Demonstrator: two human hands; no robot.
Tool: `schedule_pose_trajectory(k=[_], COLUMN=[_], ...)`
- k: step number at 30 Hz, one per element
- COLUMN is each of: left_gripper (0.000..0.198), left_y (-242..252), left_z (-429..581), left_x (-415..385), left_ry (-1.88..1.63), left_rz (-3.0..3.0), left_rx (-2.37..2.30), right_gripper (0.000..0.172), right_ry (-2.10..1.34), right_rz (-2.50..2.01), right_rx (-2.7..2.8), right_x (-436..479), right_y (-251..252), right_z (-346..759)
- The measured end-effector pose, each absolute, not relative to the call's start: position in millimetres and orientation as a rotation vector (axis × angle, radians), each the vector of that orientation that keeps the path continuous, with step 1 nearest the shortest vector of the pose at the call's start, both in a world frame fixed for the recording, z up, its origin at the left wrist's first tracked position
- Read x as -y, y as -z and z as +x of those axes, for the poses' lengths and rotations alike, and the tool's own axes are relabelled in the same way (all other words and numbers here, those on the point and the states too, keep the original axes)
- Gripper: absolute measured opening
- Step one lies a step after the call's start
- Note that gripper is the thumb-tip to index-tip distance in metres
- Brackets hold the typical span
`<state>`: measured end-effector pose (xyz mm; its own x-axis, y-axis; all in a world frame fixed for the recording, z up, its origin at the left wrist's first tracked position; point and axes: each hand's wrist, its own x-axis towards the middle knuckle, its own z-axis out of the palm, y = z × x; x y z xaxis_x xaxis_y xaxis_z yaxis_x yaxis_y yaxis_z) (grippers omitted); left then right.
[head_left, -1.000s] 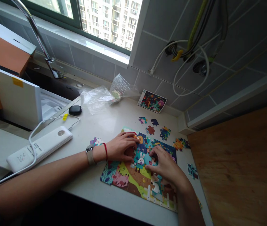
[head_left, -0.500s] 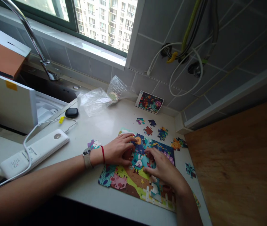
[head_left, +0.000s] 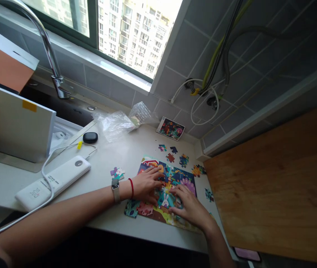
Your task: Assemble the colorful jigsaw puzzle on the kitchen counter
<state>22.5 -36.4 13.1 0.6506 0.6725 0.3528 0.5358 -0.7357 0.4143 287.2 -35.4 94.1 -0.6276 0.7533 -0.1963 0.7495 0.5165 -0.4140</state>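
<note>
A colourful jigsaw puzzle lies partly assembled on the white counter. My left hand rests flat on its left side, fingers stretched over the pieces; the wrist carries a watch and a red string. My right hand presses on the puzzle's lower middle, beside a rabbit picture, fingers spread. Neither hand lifts a piece. Loose pieces lie behind the puzzle, one to its left and one to its right.
A reference card leans on the tiled wall by clear plastic bags. A white power bank with cable, a black case and a white box sit left. A wooden board stands right. The tap is behind.
The camera has pulled back and tilted, so the scene looks smaller. Both hands have slid slightly down the puzzle toward me and still press on it.
</note>
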Motion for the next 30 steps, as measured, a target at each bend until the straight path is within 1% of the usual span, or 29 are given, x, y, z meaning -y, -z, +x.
schedule_pose_trajectory(k=[3, 4, 6, 7, 10, 11, 13, 15, 19, 24, 27, 30], left_gripper=[0.057, 0.057, 0.056, 0.052, 0.030, 0.025, 0.024, 0.026, 0.027, 0.028, 0.029, 0.029], left_y=[-12, -12, -13, -13, -16, -17, -19, -21, -21, -16, -13, -12], left_z=[23, 22, 17, 13, -1, -6, -16, -22, -26, -24, -23, -20], left_x=[37, 35, 30, 27, 13, 8, 0, -5, -8, -6, -6, -7], left_ry=[-0.741, -0.765, -0.834, -0.874, -0.979, -1.009, -1.068, -1.097, -1.075, -1.064, -1.086, -1.116], left_rz=[2.613, 2.620, 2.620, 2.610, 2.523, 2.482, 2.406, 2.370, 2.345, 2.308, 2.273, 2.232], left_rx=[-0.954, -0.934, -0.904, -0.907, -1.025, -1.079, -1.155, -1.170, -1.183, -1.227, -1.264, -1.294], right_gripper=[0.030, 0.031, 0.036, 0.039, 0.051, 0.055, 0.060, 0.061, 0.059, 0.054, 0.055, 0.054], right_ry=[-0.668, -0.591, -0.458, -0.427, -0.380, -0.377, -0.387, -0.425, -0.523, -0.614, -0.742, -0.959], right_rz=[-1.365, -1.427, -1.582, -1.626, -1.731, -1.754, -1.798, -1.832, -1.837, -1.674, -1.533, -1.402], right_rx=[2.635, 2.591, 2.500, 2.470, 2.398, 2.379, 2.330, 2.269, 2.115, 1.897, 1.824, 1.852], right_x=[10, -4, -36, -52, -95, -105, -120, -127, -127, -109, -80, -33], right_y=[-96, -95, -90, -86, -71, -66, -58, -51, -44, -52, -59, -59], right_z=[280, 275, 261, 254, 234, 229, 224, 224, 226, 224, 225, 224])
